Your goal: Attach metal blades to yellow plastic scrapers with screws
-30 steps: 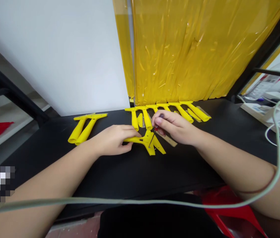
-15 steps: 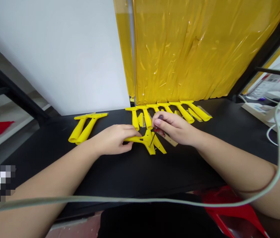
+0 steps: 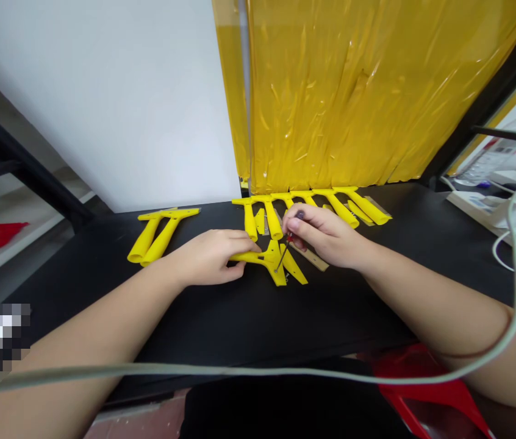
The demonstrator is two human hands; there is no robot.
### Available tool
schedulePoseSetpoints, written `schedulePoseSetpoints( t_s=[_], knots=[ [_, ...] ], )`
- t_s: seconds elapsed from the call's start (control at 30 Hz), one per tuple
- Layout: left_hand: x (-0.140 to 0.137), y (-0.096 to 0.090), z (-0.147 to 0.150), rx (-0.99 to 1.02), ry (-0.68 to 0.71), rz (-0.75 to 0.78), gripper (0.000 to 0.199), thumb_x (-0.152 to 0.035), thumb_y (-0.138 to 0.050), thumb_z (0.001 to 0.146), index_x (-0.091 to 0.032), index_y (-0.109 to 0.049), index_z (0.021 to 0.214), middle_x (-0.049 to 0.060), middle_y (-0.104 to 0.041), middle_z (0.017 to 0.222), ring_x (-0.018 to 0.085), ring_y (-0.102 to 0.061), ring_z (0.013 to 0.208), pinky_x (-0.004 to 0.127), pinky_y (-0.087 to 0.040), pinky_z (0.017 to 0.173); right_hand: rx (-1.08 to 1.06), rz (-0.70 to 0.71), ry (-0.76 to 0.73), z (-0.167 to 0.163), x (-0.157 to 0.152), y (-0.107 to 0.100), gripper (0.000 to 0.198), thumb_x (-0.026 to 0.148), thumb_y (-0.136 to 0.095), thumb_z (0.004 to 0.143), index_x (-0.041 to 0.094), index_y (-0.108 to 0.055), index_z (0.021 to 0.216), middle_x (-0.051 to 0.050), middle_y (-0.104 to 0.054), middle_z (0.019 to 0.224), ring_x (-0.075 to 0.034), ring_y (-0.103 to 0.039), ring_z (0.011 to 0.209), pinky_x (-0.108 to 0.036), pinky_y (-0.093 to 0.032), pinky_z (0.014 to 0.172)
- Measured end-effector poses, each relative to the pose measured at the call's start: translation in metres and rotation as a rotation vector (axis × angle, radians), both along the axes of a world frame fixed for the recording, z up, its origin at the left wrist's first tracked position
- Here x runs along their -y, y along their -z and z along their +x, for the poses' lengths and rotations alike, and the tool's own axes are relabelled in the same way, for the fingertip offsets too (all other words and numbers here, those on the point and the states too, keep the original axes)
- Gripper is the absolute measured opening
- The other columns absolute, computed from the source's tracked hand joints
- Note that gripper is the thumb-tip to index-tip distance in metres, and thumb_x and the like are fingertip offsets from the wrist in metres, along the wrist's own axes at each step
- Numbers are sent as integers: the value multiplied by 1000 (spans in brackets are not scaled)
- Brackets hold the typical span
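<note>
My left hand (image 3: 216, 256) is closed around the grip of a yellow T-shaped scraper handle (image 3: 274, 262), which lies with its head toward the right. A small screwdriver (image 3: 283, 255) is pinched in my right hand (image 3: 324, 235), slanting down so that its tip meets a screw spot near the lower end of that head. Just right of the head lies a loose yellow strip (image 3: 293, 265), with small screws (image 3: 286, 278) at its lower edge. A tan flat strip (image 3: 315, 258) extends from beneath my right hand.
Several more yellow scraper handles (image 3: 341, 209) stand in a row along the back, with strips and blades between them. Two others (image 3: 163, 239) lie at left. Power strips (image 3: 482, 213) and a bottle (image 3: 500, 149) are at right. A pale cable (image 3: 249, 370) crosses the foreground over the black table (image 3: 240, 323).
Both hands keep their places, with the screwdriver tip on the same spot of the scraper handle. The whole view has shifted very slightly.
</note>
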State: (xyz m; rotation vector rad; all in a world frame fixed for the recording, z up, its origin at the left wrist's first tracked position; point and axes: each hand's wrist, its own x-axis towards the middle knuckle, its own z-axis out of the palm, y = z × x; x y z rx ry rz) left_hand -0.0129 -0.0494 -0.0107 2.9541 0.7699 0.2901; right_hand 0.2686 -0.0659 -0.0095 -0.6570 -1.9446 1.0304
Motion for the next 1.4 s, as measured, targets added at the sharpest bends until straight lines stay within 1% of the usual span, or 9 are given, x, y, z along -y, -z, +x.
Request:
schedulePoseSetpoints(
  t_s=[0.33,0.57,0.63,0.73,0.83,1.03,1.17,1.27,1.4],
  knots=[
    [1,-1,0,-17,-5,14,37,-16,-62,92,-23,-73,126,6,-76,114,22,-74,103,31,-58,92,49,41,0,-2,0,5,27,43,-55,110,19,-60,97,1,-60,82,-11,-57,64,-25,-49,60],
    [2,-1,2,-32,-3,26,34,-16,-63,90,-23,-74,122,6,-76,112,22,-74,100,32,-58,90,120,204,-5,-4,1,6,17,35,-57,108,20,-61,101,-2,-63,88,-14,-60,75,-27,-50,67],
    [2,-2,2,-43,-3,27,32,-15,-63,90,-23,-74,119,6,-75,110,22,-74,98,31,-57,87,94,174,-40,-4,3,6,14,33,-61,106,21,-58,113,-3,-64,93,-15,-64,80,-29,-54,73],
    [2,-2,2,-47,3,13,30,-15,-62,92,-22,-74,119,6,-74,110,21,-73,98,30,-56,87,-14,92,-112,-4,5,8,30,29,-64,105,24,-46,129,-2,-68,99,-15,-71,90,-32,-58,86],
    [1,-2,2,-37,4,-2,32,-16,-61,93,-22,-72,122,6,-74,111,21,-73,99,30,-56,89,-82,53,-147,-5,7,11,31,28,-63,106,25,-42,129,-3,-72,103,-16,-75,97,-35,-59,92],
    [2,-4,2,-37,-13,-1,31,-16,-61,93,-22,-73,121,7,-74,111,21,-73,99,30,-57,88,-128,45,-85,-3,6,14,27,33,-67,105,25,-49,123,-5,-75,108,-16,-78,94,-32,-63,87],
    [2,-3,2,-35,-16,6,37,-16,-61,92,-23,-72,126,6,-75,112,21,-74,99,30,-57,88,-173,68,-69,-3,6,13,28,32,-68,104,25,-49,123,-4,-75,103,-15,-79,91,-30,-64,85],
    [1,-2,1,-40,-14,8,36,-16,-61,92,-23,-72,125,6,-75,112,21,-74,99,30,-57,88,-189,79,-44,-4,7,9,30,37,-71,103,26,-49,121,-3,-74,100,-16,-79,87,-31,-65,83],
    [1,-2,0,-54,-16,23,35,-18,-60,93,-22,-72,126,6,-75,113,22,-74,102,31,-56,89,-326,111,107,-3,5,2,36,43,-73,100,30,-46,119,0,-71,98,-17,-78,82,-34,-67,80]
  ],
)
